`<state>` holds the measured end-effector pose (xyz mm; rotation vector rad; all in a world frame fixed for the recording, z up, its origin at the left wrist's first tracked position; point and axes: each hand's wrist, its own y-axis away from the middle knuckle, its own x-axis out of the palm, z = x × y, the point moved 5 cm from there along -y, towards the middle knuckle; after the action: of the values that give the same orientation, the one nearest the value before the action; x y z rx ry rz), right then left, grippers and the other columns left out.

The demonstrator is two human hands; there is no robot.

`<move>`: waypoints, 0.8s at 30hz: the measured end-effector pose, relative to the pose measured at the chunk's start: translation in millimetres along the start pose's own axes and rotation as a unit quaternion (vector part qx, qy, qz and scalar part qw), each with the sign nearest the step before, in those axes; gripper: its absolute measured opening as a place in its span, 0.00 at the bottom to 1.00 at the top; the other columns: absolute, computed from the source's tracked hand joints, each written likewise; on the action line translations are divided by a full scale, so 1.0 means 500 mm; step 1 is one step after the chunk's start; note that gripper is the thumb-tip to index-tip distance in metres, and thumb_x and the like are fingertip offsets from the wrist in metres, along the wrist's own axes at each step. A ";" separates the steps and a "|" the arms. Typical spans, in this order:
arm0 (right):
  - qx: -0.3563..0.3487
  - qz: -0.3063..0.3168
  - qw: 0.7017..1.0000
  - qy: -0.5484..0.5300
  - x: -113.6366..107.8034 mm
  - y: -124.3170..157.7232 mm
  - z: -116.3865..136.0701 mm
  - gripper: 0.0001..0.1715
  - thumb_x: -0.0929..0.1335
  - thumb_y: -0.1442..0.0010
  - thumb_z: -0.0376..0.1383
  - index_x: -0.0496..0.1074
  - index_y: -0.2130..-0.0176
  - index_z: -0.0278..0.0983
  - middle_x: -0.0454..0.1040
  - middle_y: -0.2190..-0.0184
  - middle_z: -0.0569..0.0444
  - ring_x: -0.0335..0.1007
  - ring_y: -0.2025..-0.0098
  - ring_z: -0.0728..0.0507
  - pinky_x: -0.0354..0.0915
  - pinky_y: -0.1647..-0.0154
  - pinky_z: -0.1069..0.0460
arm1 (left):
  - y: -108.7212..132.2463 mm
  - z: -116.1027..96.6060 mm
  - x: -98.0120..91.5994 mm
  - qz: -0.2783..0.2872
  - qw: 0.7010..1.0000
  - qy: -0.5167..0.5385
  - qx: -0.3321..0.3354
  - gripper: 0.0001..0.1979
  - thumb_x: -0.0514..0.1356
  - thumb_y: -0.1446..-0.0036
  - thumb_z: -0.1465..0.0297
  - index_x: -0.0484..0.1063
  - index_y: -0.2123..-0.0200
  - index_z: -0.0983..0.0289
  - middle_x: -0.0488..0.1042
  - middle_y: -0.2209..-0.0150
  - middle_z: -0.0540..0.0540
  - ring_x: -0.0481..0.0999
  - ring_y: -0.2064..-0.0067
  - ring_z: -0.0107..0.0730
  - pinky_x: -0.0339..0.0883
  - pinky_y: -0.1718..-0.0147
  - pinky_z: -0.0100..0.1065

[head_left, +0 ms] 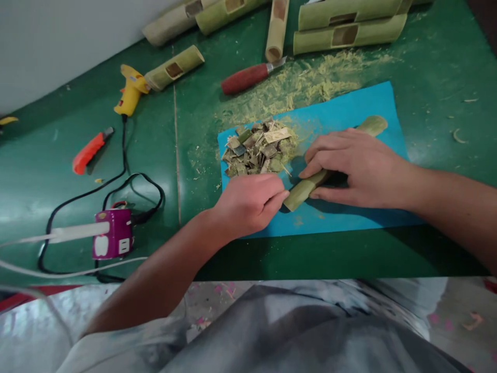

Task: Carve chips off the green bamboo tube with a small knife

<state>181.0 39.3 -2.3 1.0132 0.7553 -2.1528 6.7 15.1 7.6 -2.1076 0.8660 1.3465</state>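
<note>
A green bamboo strip lies slantwise on the blue sheet, partly covered by my right hand. The fingers and thumb of my right hand grip it from both sides. At its lower left end is my left hand, closed, thumb tip beside the strip; whatever its curled fingers hold, if anything, is hidden. A heap of small bamboo chips sits just above my left hand on the sheet.
Cut bamboo tubes line the back. A red-handled knife, a yellow glue gun, an orange cutter and a purple power block with cables lie on the green table. Shavings are scattered behind the sheet.
</note>
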 end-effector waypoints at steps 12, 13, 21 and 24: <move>0.001 0.010 1.000 0.013 0.000 -0.005 -0.003 0.12 0.68 0.39 0.44 0.75 0.56 0.44 0.76 0.57 0.50 0.71 0.57 0.37 0.57 0.60 0.43 | -0.003 -0.007 -0.009 0.006 1.000 0.006 0.024 0.18 0.50 0.31 0.69 0.63 0.76 0.63 0.66 0.77 0.49 0.65 0.75 0.27 0.54 0.74 0.31; 0.001 0.009 1.000 0.014 -0.001 -0.006 -0.003 0.13 0.69 0.39 0.44 0.75 0.56 0.44 0.76 0.57 0.50 0.71 0.57 0.37 0.57 0.60 0.43 | -0.004 -0.007 -0.009 -0.002 1.000 -0.002 0.018 0.18 0.51 0.31 0.68 0.63 0.76 0.63 0.66 0.77 0.49 0.65 0.75 0.27 0.53 0.75 0.31; 0.004 0.002 1.000 -0.008 -0.001 -0.009 -0.007 0.12 0.69 0.39 0.46 0.74 0.59 0.43 0.76 0.58 0.51 0.71 0.56 0.38 0.57 0.58 0.43 | -0.006 -0.021 -0.008 -0.001 0.999 -0.033 0.040 0.19 0.49 0.31 0.68 0.64 0.76 0.63 0.66 0.78 0.49 0.65 0.75 0.27 0.52 0.75 0.33; 0.000 -0.002 1.000 -0.009 -0.001 -0.010 -0.011 0.12 0.69 0.40 0.47 0.75 0.60 0.42 0.76 0.59 0.51 0.71 0.57 0.38 0.57 0.59 0.44 | -0.009 -0.017 -0.010 -0.022 0.999 -0.031 0.026 0.19 0.50 0.31 0.68 0.63 0.77 0.63 0.65 0.78 0.49 0.64 0.75 0.27 0.52 0.76 0.33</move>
<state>179.7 46.5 -3.6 0.9910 0.7500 -2.1632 13.8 13.5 15.8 -2.0229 0.8172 1.3447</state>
